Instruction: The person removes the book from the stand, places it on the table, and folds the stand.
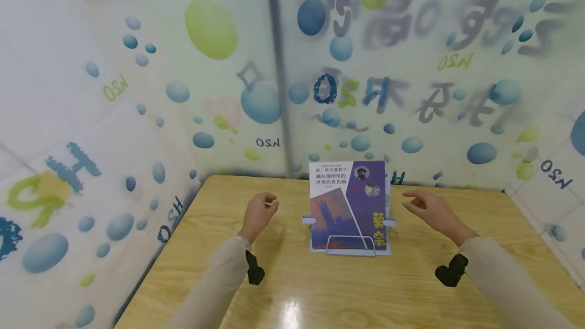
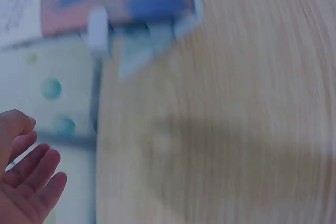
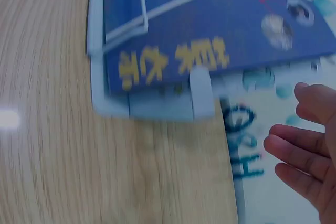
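Observation:
A purple and white book (image 1: 335, 192) with a painting of a tower on its cover stands upright on a pale book stand (image 1: 384, 253). A wire loop crosses the bottom of the cover, and a white clip (image 3: 201, 93) sits at each side edge. To the left of the book is my left hand (image 1: 260, 213), apart from it, fingers loosely bent with nothing in them. My right hand (image 1: 431, 211) hovers on the other side, also off the book, its fingers relaxed and holding nothing. Both wrist views show the bent fingers spread beside the stand.
The stand rests near the far edge of a light wooden table (image 1: 283, 278). Behind the table rises a wall covering (image 1: 219, 85) printed with blue and green spots and letters. Each wrist carries a black strap mount (image 1: 451, 271) over a beige sleeve (image 1: 507, 278).

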{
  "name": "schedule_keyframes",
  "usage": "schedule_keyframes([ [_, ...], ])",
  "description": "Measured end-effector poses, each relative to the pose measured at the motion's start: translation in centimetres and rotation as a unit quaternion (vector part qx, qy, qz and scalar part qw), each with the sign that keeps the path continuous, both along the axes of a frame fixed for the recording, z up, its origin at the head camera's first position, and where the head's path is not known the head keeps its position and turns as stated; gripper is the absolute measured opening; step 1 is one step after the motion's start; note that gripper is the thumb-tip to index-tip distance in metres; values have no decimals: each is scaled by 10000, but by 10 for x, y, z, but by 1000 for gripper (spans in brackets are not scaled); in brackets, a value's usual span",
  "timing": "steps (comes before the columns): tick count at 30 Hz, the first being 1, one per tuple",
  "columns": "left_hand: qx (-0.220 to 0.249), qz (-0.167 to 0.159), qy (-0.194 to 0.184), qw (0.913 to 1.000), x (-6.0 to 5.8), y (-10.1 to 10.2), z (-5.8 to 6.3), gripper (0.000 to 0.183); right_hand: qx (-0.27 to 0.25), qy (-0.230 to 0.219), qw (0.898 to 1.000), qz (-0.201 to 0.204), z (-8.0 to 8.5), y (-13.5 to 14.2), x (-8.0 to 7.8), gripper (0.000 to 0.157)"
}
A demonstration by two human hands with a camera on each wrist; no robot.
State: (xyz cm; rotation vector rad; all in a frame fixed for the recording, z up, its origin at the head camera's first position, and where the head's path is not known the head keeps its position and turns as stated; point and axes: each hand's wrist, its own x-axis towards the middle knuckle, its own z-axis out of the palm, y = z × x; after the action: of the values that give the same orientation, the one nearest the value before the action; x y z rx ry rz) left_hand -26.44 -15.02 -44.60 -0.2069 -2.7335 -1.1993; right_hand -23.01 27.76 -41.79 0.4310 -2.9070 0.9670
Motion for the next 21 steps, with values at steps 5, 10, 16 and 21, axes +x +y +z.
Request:
schedule_keyframes([
  [5, 1050, -385, 23, 9937, 0, 42, 7, 19, -494, -219, 9985, 22, -2, -25, -9, 43],
  [10, 1222, -402, -206, 9915, -2, 71, 4, 24, -640, -352, 9973, -81, -9, -38, -13, 46],
  [16, 1500, 130, -418, 9877, -4, 84, 1, 19, -907, -266, 9947, -394, -12, -46, -15, 42],
  [21, 1732, 379, -504, 9829, -10, 90, -2, 17, -1159, -283, 9893, -842, -11, -53, -18, 37],
])
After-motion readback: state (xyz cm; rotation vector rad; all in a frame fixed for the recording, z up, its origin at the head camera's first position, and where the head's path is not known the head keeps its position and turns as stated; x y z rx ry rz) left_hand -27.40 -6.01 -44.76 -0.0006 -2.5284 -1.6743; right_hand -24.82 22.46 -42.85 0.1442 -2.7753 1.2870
